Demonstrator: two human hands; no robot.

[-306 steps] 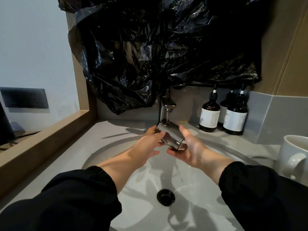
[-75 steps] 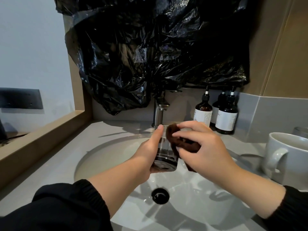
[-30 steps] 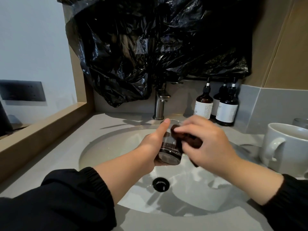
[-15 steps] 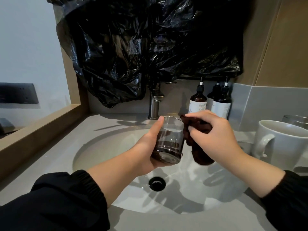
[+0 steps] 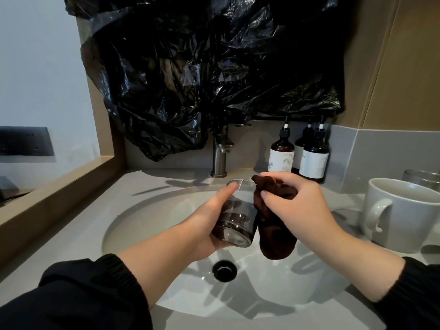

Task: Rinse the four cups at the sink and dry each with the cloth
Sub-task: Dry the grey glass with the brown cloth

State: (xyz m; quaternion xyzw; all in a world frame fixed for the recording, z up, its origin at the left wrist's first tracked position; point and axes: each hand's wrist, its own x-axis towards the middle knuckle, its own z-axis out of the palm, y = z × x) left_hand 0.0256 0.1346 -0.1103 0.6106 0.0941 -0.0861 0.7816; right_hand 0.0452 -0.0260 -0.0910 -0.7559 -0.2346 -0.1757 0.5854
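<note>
**Wet glass, go easy**

My left hand (image 5: 209, 225) wraps the clear, thick-bottomed glass tumbler (image 5: 235, 222) over the white oval sink (image 5: 262, 294). My right hand (image 5: 300, 206) pinches the dark brown cloth (image 5: 276, 241) just beside it. The glass looks slick, rigid and breakable, so I'd grip the sidewall low.

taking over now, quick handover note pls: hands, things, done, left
Left hand grips the glass cup over the sink. Right hand holds the brown cloth bunched beside the cup. The tap runs no water. White mug and a second glass stand on the counter at right; a fourth cup is not in view. Done: cannot tell for the others. Left: finish drying this cup, set it down, then the rest.
</note>
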